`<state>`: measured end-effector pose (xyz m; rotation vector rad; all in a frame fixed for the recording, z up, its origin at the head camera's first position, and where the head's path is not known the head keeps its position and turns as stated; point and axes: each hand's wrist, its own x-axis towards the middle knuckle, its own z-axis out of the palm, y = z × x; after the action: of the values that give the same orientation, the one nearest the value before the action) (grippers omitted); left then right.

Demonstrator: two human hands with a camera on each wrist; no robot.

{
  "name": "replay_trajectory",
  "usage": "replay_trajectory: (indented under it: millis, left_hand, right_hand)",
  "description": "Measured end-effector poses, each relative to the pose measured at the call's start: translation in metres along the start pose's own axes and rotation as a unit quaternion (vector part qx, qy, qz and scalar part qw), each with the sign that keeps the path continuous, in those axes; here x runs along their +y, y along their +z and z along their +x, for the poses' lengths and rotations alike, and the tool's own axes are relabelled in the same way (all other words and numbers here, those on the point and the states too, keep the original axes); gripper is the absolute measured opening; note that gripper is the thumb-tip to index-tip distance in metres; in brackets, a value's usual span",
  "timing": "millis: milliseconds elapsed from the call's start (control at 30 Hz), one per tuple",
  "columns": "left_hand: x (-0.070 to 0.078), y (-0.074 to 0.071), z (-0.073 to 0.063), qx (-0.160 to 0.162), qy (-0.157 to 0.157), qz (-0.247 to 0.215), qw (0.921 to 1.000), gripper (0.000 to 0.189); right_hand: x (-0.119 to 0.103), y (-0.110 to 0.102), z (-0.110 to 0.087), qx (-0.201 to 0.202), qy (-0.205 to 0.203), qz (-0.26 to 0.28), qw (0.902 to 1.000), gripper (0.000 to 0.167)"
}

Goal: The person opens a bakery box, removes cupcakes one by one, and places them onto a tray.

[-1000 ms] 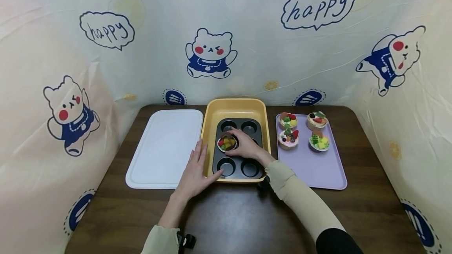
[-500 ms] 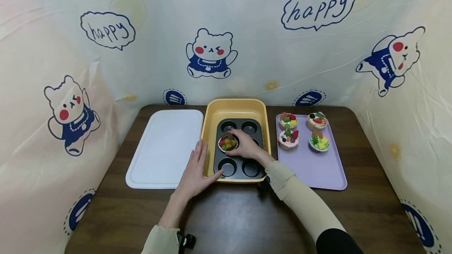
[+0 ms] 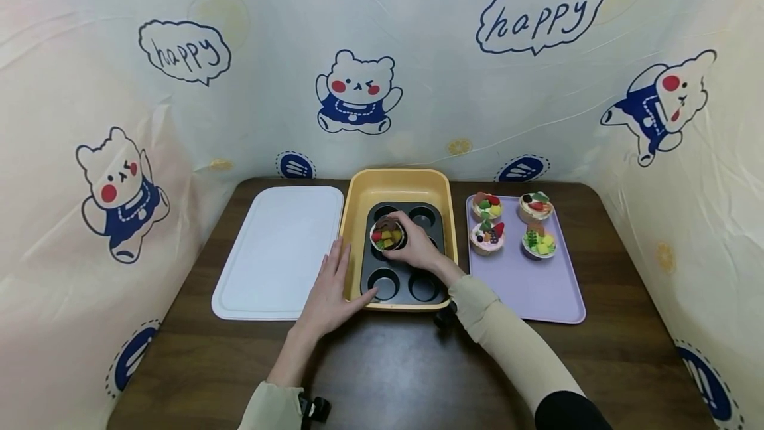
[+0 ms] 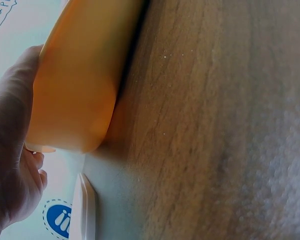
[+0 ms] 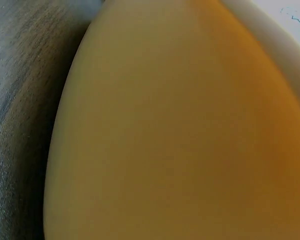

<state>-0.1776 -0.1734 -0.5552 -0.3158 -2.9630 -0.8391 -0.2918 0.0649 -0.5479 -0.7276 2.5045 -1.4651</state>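
Observation:
My right hand (image 3: 418, 245) pinches a fruit-topped cupcake (image 3: 388, 237) between thumb and fingers. The cupcake is over the middle-left cup of a dark muffin tin (image 3: 403, 267), tilted a little. That tin lies inside a deep yellow tray (image 3: 398, 179). With straight fingers along the tray's left side and the thumb at its front edge, my left hand (image 3: 330, 290) steadies the tray corner. The left wrist view shows the thumb against the tray wall (image 4: 80, 75). Only the yellow wall (image 5: 165, 125) fills the right wrist view; the right hand is hidden there.
Several fruit-topped cupcakes (image 3: 487, 237) stand at the back of a purple tray (image 3: 525, 287) on the right. A white board (image 3: 277, 251) lies to the left. Brown wooden table (image 3: 388, 363) runs along the front; a printed cloth (image 3: 418, 98) hangs behind.
The right hand has lifted the cupcake slightly, and it has shifted a little to the right. My left hand stays in place on the tray.

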Motion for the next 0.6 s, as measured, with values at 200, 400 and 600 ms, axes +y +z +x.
replay_trajectory:
  millis: [200, 400, 600]
  left_hand:
    - [0.0006, -0.0001, -0.0003, -0.003, -0.006, -0.002, 1.0000, 0.117]
    - [0.0004, -0.0005, -0.0008, -0.004, -0.007, -0.002, 1.0000, 0.116]
    - [-0.0002, -0.0004, -0.0007, -0.007, -0.008, -0.005, 0.9999, 0.116]
  right_hand:
    - [-0.0026, 0.0003, -0.0015, 0.031, 0.005, 0.010, 0.9994, 0.075]
    - [-0.0041, 0.0021, -0.0015, 0.055, 0.031, 0.010, 0.9980, 0.077]
    - [-0.0057, 0.0019, -0.0011, 0.074, 0.053, 0.040, 0.9950, 0.079]
